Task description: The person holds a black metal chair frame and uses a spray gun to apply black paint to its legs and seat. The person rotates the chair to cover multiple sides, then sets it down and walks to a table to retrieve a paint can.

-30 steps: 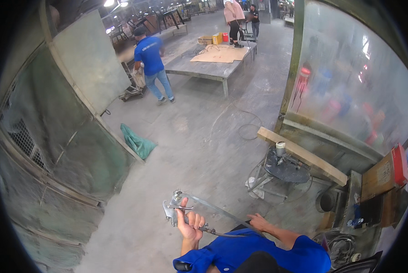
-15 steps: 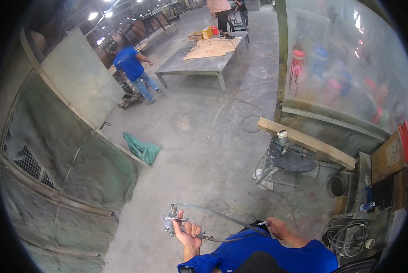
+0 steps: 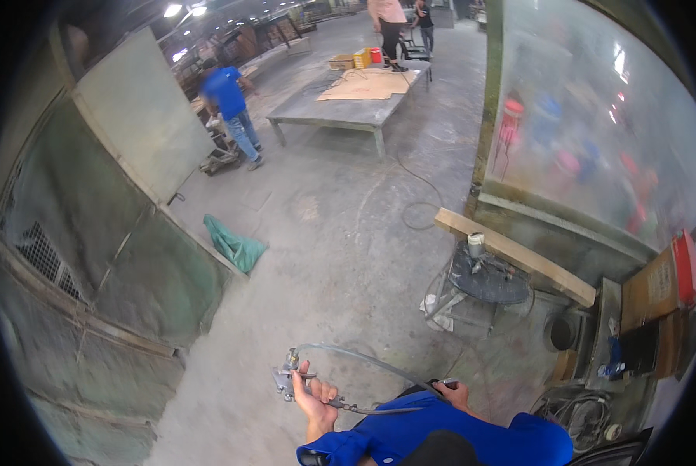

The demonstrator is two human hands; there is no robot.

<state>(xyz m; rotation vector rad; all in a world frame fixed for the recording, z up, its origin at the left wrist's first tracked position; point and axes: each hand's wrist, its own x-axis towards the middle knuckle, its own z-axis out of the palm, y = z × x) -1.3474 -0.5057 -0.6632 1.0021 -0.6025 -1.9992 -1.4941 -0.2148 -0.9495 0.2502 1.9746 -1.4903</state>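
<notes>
My left hand (image 3: pixel 315 399) is wrapped round the handle of a metal spray gun (image 3: pixel 284 382), held out in front of me at the lower middle. A clear hose (image 3: pixel 363 359) loops from the top of the gun back toward my waist. A second, darker hose (image 3: pixel 379 411) runs from the handle across my blue shirt. Close to my waist, my right hand (image 3: pixel 454 394) is closed with its fingers curled. A small pale thing shows at its fingertips, too small to name.
A round black stool (image 3: pixel 492 281) carries a cup-topped spray gun (image 3: pixel 476 247); a wooden beam (image 3: pixel 519 256) lies behind it. Coiled hoses (image 3: pixel 581 419) lie at lower right. A green cloth (image 3: pixel 235 247) sits by the left panels. People work near a low table (image 3: pixel 325 113).
The view has shifted slightly. My right hand has moved closer in to my waist. My left hand keeps its hold on the spray gun. The co-worker in blue bends further over.
</notes>
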